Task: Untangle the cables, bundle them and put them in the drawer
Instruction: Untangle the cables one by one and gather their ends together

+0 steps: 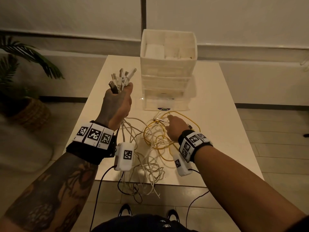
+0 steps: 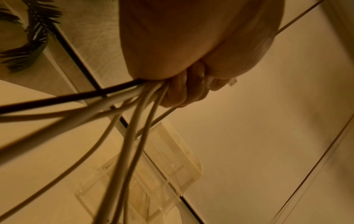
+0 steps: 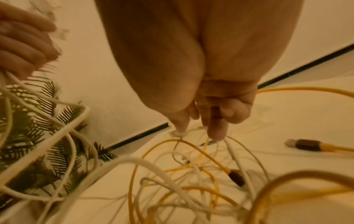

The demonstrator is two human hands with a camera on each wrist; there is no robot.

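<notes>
My left hand [image 1: 123, 91] is raised over the table's left side and grips a bunch of white cables just below their plugs [image 1: 122, 77], which stick up out of the fist. From the fist [image 2: 191, 91] the white cables [image 2: 138, 128] hang down into a loose tangle [image 1: 148, 161] on the table. Yellow cables [image 1: 157, 138] lie looped in the tangle's far part. My right hand [image 1: 169, 117] is low over those loops, thumb and forefinger [image 3: 217, 133] apart and pointing down; the thumb tip touches a small white plug [image 3: 177, 134]. The white drawer unit [image 1: 167, 67] stands behind, its clear bottom drawer [image 2: 134, 189] pulled out.
The white table [image 1: 217, 131] is narrow, and some cables hang over its front edge [image 1: 142, 186]. A potted palm in a basket [image 1: 28, 106] stands on the floor to the left. A yellow cable's dark plug [image 3: 306, 145] lies on the table right of my right hand.
</notes>
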